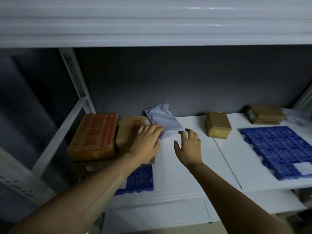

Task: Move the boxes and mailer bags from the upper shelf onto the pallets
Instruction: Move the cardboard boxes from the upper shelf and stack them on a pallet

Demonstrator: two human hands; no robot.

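The gray bag (pixel 162 120) lies on the white shelf (pixel 185 166), beside the boxes (pixel 94 135). The left hand (pixel 146 139) rests flat on its edge. The right hand (pixel 189 146) is spread wide beside it, holding nothing. It is best to take both sides, then lift it onto the blue pallet (pixel 278 149).

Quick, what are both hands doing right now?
Left hand: open, fingertips touching the grey mailer bag.
Right hand: open, holding nothing.
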